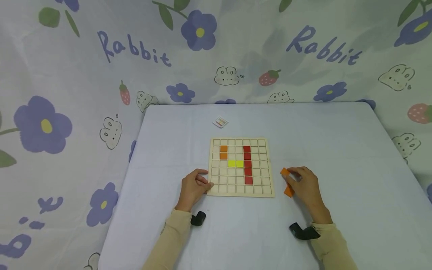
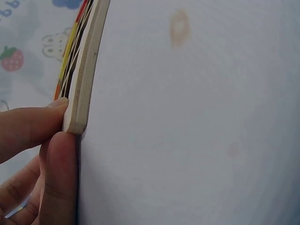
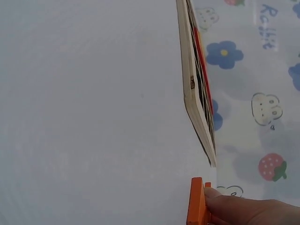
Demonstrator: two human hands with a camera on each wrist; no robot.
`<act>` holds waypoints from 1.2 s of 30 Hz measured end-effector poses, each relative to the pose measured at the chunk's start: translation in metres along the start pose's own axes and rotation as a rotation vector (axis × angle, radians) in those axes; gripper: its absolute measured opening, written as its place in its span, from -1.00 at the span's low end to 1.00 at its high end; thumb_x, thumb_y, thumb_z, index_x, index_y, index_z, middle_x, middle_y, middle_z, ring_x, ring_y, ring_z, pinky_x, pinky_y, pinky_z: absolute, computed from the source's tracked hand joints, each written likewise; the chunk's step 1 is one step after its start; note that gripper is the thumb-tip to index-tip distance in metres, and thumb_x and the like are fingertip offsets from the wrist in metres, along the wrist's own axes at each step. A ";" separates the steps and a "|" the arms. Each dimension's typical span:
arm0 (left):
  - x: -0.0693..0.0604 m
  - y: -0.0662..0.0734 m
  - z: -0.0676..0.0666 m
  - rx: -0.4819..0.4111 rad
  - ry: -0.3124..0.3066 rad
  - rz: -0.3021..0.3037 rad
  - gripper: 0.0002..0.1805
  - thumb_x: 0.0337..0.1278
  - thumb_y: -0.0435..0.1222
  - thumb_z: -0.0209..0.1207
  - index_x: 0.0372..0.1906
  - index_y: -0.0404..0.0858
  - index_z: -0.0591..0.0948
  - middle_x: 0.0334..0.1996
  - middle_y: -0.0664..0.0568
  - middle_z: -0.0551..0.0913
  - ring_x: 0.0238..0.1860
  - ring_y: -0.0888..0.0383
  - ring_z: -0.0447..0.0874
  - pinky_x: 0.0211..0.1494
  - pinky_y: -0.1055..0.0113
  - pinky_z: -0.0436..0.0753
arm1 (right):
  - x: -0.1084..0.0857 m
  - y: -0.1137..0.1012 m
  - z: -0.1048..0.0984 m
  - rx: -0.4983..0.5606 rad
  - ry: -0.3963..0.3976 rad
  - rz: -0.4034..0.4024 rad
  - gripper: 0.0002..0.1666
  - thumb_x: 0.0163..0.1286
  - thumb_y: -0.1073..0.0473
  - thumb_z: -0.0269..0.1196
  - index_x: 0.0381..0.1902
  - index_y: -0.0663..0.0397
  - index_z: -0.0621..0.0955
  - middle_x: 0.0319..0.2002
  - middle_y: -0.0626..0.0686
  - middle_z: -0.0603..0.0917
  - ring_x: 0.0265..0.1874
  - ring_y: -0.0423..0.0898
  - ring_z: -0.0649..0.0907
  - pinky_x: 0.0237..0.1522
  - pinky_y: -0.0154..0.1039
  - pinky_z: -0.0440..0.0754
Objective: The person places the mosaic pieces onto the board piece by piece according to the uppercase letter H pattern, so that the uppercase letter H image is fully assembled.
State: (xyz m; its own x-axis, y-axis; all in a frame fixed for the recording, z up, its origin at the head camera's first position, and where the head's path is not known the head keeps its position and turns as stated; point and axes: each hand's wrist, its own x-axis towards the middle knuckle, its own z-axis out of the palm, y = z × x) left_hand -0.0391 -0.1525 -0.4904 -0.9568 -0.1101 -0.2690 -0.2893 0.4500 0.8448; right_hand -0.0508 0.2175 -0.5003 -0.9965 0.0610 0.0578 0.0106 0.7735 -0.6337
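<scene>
A pale wooden grid board lies on the table. In it sit two orange tiles, two yellow tiles and a column of several red tiles. My left hand pinches the board's near left corner, its thumb on top and a finger at the side. Right of the board, my right hand holds an orange tile at thumb and fingertips. Just below it lies another orange tile, partly covered by the hand.
A small printed card lies behind the board. The table carries a white cloth. A patterned curtain hangs behind and beside it. Dark wrist cameras sit under both forearms.
</scene>
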 end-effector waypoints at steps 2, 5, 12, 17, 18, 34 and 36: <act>0.000 0.001 0.000 0.000 -0.003 -0.001 -0.54 -0.05 -0.42 0.48 0.05 -0.23 0.67 -0.37 -0.06 0.66 -0.52 0.25 0.64 -0.40 0.39 0.69 | 0.000 0.000 0.000 -0.002 0.001 0.002 -0.63 0.25 0.29 0.42 0.01 0.33 0.69 -0.05 0.32 0.68 -0.08 0.21 0.62 -0.10 -0.04 0.55; 0.000 0.002 0.000 0.003 -0.005 -0.004 -0.54 -0.05 -0.42 0.48 0.05 -0.24 0.67 -0.37 -0.06 0.66 -0.52 0.25 0.64 -0.41 0.39 0.69 | 0.000 -0.001 0.000 -0.002 0.004 0.010 -0.62 0.25 0.27 0.43 0.01 0.32 0.69 -0.06 0.32 0.68 -0.08 0.20 0.62 -0.08 -0.02 0.55; 0.000 0.001 0.000 0.001 -0.005 -0.002 -0.53 -0.04 -0.42 0.47 0.06 -0.24 0.67 -0.37 -0.07 0.66 -0.52 0.25 0.63 -0.41 0.38 0.70 | 0.000 -0.001 0.002 -0.004 0.007 0.018 -0.62 0.27 0.20 0.43 0.01 0.29 0.69 -0.08 0.28 0.69 -0.11 0.14 0.60 -0.14 -0.11 0.50; 0.000 0.000 0.000 0.003 -0.003 -0.001 -0.53 -0.04 -0.41 0.48 0.06 -0.23 0.67 -0.36 -0.07 0.65 -0.50 0.24 0.62 -0.40 0.38 0.70 | 0.001 -0.005 0.003 0.009 0.020 -0.010 -0.64 0.24 0.22 0.45 -0.02 0.26 0.71 -0.09 0.26 0.70 -0.13 0.11 0.61 -0.21 -0.26 0.50; 0.000 0.000 0.000 0.003 -0.003 0.000 -0.53 -0.04 -0.41 0.48 0.06 -0.23 0.67 -0.36 -0.07 0.65 -0.50 0.24 0.62 -0.40 0.38 0.71 | 0.001 -0.006 0.004 0.015 0.022 -0.020 -0.64 0.23 0.22 0.46 -0.03 0.25 0.72 -0.10 0.25 0.70 -0.14 0.10 0.61 -0.23 -0.31 0.52; 0.002 0.000 0.000 0.007 0.004 -0.013 -0.54 -0.04 -0.41 0.48 0.05 -0.21 0.67 -0.37 -0.06 0.65 -0.50 0.24 0.62 -0.39 0.37 0.71 | 0.003 -0.055 0.032 0.108 -0.078 -0.154 -0.63 0.21 0.15 0.49 -0.06 0.19 0.73 -0.12 0.14 0.74 -0.13 0.04 0.62 -0.14 -0.13 0.57; 0.002 0.000 0.000 0.010 0.003 -0.013 -0.54 -0.05 -0.40 0.48 0.04 -0.21 0.68 -0.37 -0.05 0.65 -0.50 0.24 0.62 -0.39 0.38 0.70 | 0.003 -0.062 0.038 0.111 -0.099 -0.167 -0.62 0.20 0.14 0.49 -0.06 0.19 0.73 -0.12 0.14 0.74 -0.08 0.07 0.62 -0.08 -0.05 0.60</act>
State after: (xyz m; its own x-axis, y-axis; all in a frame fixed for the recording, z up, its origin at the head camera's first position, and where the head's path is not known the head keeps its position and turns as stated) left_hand -0.0405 -0.1529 -0.4910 -0.9531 -0.1185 -0.2784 -0.3013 0.4575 0.8366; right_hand -0.0578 0.1458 -0.4898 -0.9870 -0.1282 0.0967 -0.1589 0.6933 -0.7029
